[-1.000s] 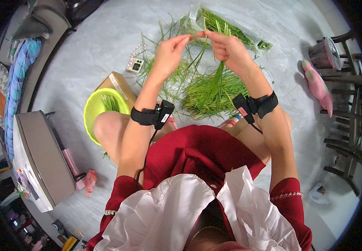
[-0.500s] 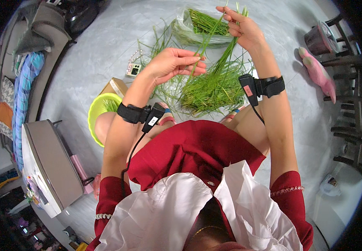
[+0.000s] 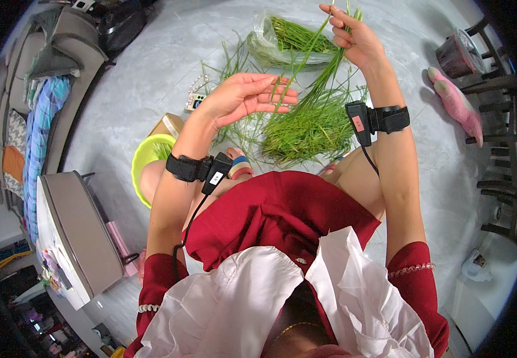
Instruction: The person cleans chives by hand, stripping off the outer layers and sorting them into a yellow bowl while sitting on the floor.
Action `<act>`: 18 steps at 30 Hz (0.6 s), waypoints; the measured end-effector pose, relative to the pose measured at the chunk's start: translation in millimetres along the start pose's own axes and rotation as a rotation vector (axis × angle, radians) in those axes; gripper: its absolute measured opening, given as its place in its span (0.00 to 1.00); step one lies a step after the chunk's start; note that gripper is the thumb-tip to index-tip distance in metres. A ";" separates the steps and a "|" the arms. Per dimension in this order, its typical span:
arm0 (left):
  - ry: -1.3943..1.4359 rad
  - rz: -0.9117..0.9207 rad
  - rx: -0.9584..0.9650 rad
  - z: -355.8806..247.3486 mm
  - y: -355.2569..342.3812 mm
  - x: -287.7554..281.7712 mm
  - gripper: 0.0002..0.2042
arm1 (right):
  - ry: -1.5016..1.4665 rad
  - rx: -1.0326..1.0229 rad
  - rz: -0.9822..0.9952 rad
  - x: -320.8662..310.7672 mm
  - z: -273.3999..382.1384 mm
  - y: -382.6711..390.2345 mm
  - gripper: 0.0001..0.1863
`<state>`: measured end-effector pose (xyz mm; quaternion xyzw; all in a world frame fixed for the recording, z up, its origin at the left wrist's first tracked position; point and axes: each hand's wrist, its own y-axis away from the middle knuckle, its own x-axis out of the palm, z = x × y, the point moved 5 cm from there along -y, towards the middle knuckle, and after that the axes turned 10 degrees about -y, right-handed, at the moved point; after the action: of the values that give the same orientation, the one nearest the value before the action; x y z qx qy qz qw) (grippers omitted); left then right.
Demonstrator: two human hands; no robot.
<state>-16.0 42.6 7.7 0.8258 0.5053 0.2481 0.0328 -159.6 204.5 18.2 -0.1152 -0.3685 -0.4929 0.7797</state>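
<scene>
My right hand point(image 3: 361, 40), at the far side, is closed round the upper ends of a bunch of long, thin green stalks point(image 3: 324, 80). The bunch hangs down toward a grassy green heap point(image 3: 306, 134) on the floor between my feet. My left hand point(image 3: 249, 98) is left of the bunch, palm up, with fingers stretched and slightly apart. One or two thin stalks lie across those fingers without a firm grip. Behind the heap, a clear plastic bag point(image 3: 264, 52) holds more green stalks. A yellow-green basin point(image 3: 142, 164) with green pieces inside stands by my left knee.
Loose stalks lie scattered left of the heap. Near them are a phone point(image 3: 195, 101) with a beaded strap and a cardboard box point(image 3: 169, 124). A pink plush toy point(image 3: 455, 104), a bin point(image 3: 458, 55) and dark chairs point(image 3: 497, 143) stand on the right. A sofa point(image 3: 82, 53) is left.
My left hand's fingers have loosened from a pinch on a stalk and spread out. My right hand, still holding the bunch, sits slightly further right in the view.
</scene>
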 end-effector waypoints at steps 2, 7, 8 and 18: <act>0.021 0.001 0.004 -0.1 0.8 -0.2 0.17 | -0.007 -0.003 0.016 1.4 0.7 -0.1 0.14; -0.074 -0.113 0.003 2.5 1.4 -5.3 0.14 | 0.002 -0.012 0.021 2.5 1.0 2.1 0.15; -0.073 -0.114 0.003 4.0 1.7 -7.0 0.14 | 0.004 -0.015 0.030 4.1 0.7 2.6 0.15; -0.146 -0.253 -0.040 15.0 5.8 -19.9 0.15 | 0.035 -0.062 0.021 2.4 7.1 2.9 0.15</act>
<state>-11.8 25.8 -11.1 0.7706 0.5965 0.1916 0.1169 -159.8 208.1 25.4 -0.1345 -0.3383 -0.4978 0.7872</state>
